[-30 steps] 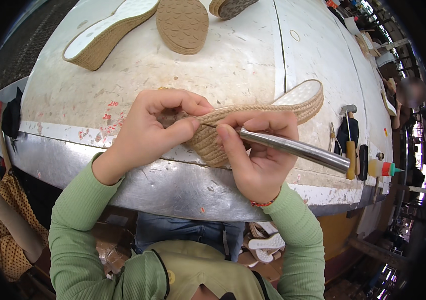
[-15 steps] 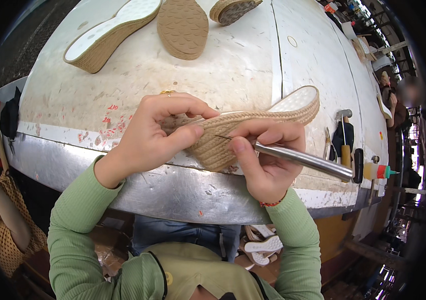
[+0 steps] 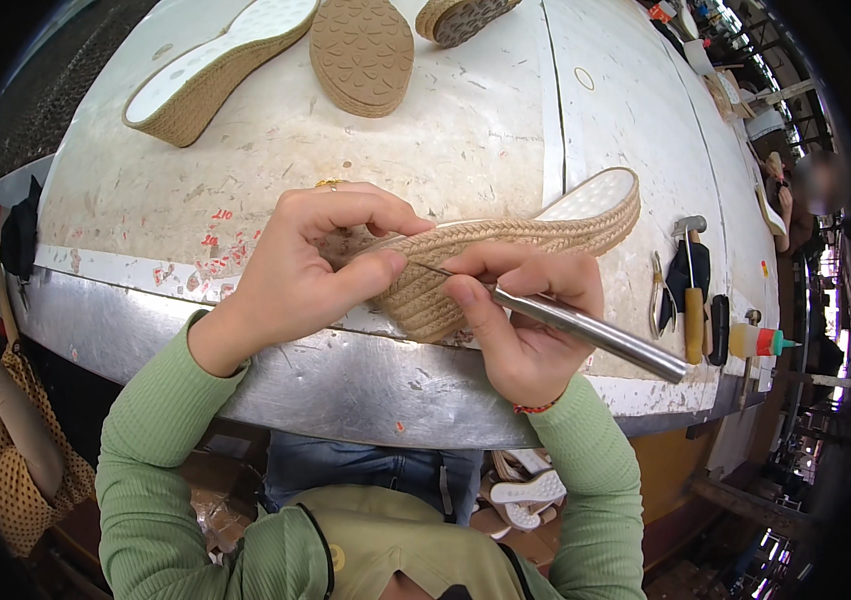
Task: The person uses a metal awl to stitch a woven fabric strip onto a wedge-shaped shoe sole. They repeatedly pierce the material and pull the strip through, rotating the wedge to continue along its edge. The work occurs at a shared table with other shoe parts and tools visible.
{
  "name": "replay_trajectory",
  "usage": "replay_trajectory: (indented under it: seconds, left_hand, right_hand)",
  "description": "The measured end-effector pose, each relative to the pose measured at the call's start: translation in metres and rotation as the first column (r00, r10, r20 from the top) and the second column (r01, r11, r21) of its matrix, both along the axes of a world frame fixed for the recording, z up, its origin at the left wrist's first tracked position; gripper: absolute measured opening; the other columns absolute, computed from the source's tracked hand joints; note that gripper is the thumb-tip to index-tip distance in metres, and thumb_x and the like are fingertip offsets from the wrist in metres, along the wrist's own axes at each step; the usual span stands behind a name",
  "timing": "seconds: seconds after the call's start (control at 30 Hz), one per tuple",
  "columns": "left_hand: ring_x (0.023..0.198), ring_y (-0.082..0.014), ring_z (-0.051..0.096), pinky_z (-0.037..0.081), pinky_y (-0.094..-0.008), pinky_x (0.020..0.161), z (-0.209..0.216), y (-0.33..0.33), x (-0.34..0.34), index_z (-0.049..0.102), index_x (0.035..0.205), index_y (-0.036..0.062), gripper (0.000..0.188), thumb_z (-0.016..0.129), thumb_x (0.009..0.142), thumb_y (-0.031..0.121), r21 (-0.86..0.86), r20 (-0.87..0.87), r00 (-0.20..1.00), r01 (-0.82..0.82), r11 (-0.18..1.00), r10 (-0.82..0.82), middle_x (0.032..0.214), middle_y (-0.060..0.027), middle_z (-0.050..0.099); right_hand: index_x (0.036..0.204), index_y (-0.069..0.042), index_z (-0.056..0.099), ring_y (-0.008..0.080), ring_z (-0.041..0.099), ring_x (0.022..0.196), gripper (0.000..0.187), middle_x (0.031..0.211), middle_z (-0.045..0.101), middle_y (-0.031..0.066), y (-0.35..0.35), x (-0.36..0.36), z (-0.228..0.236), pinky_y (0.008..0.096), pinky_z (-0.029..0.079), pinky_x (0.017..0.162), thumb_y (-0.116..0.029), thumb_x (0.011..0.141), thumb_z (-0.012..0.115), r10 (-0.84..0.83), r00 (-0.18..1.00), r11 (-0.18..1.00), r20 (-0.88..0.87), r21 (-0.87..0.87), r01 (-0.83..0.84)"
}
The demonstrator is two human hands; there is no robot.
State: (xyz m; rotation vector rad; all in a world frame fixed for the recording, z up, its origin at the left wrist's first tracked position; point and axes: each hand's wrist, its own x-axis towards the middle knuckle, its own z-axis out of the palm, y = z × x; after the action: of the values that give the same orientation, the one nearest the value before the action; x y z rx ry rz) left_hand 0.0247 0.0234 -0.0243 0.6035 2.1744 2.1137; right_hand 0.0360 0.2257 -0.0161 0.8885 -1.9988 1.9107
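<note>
A wedge shoe sole [image 3: 428, 303], wrapped in braided tan rope with a white insole on top, lies across the table's near edge, its toe pointing to the far right. My left hand [image 3: 311, 265] grips its thick heel end between thumb and fingers. In my right hand [image 3: 536, 320] is an awl [image 3: 601, 337] with a round metal handle, held like a pen. Its thin point touches the braided side wall close to my left thumb; whether the tip has gone into the rope I cannot tell.
More wedge soles [image 3: 216, 75] lie at the far side of the table, one sole [image 3: 362, 55] bottom up. At right are a hammer [image 3: 692, 290], pliers [image 3: 658, 295] and a glue bottle [image 3: 754, 342]. White soles [image 3: 528, 492] sit below the table edge. A co-worker's arm [image 3: 6, 390] shows at left.
My right hand and the awl have shifted slightly left, bringing the point nearer my left thumb. The awl's handle end has dropped a little. My left hand stays in place.
</note>
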Motion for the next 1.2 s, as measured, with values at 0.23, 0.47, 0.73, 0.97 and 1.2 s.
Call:
replay_trajectory:
  seconds: [0.23,0.47,0.73,0.97,1.2]
  left_hand:
    - [0.078,-0.0054,0.059,0.046,-0.0198,0.065,0.001,0.000,0.000,0.068,0.099,-0.0048,0.022,0.060,0.080,0.002,0.017,-0.001,1.000,0.005,1.000,-0.004,0.091,-0.0056,0.067]
    - [0.072,-0.0032,0.056,0.044,-0.0189,0.060,-0.001,0.000,-0.001,0.069,0.099,-0.0040,0.021,0.061,0.080,0.003,0.008,0.002,1.000,-0.003,1.000,0.003,0.090,-0.0040,0.067]
    - [0.070,-0.0029,0.054,0.042,-0.0185,0.060,-0.002,-0.001,-0.001,0.069,0.098,-0.0029,0.021,0.061,0.080,0.004,-0.013,0.001,1.000,-0.020,1.000,0.021,0.090,-0.0028,0.067]
    - [0.069,-0.0032,0.053,0.041,-0.0187,0.059,-0.002,-0.002,-0.003,0.070,0.097,-0.0020,0.021,0.062,0.079,0.005,-0.010,-0.002,1.000,-0.017,1.000,0.017,0.088,-0.0024,0.067]
    - [0.098,-0.0167,0.062,0.048,-0.0280,0.087,0.000,-0.007,-0.003,0.067,0.103,-0.0057,0.024,0.061,0.081,0.002,-0.108,0.059,0.997,0.051,0.993,-0.045,0.108,-0.0132,0.065]
  right_hand:
    - [0.093,-0.004,0.045,0.0117,0.063,0.069,0.029,0.087,0.068,0.0175,0.002,-0.001,-0.003,0.0236,0.049,0.056,0.009,0.081,0.068,0.025,1.000,0.997,0.011,-0.075,-0.024]
    - [0.090,-0.003,0.048,0.0124,0.064,0.067,0.028,0.089,0.068,0.0167,0.002,0.001,-0.001,0.0236,0.050,0.056,0.008,0.080,0.070,-0.007,1.000,0.999,-0.011,0.038,0.008]
    - [0.090,-0.005,0.050,0.0192,0.068,0.080,0.027,0.092,0.068,0.0189,-0.004,0.001,-0.015,0.0279,0.054,0.062,0.008,0.080,0.072,-0.074,0.992,0.996,-0.098,-0.057,0.069]
    - [0.090,-0.004,0.050,0.0198,0.066,0.072,0.029,0.088,0.067,0.0175,0.000,-0.001,-0.007,0.0275,0.053,0.059,0.009,0.076,0.072,-0.027,0.982,0.997,-0.187,0.068,0.040]
    - [0.089,-0.004,0.050,0.0217,0.067,0.069,0.030,0.087,0.068,0.0171,-0.001,-0.005,-0.013,0.0280,0.054,0.057,0.009,0.075,0.073,-0.028,0.961,0.995,-0.276,0.083,0.052]
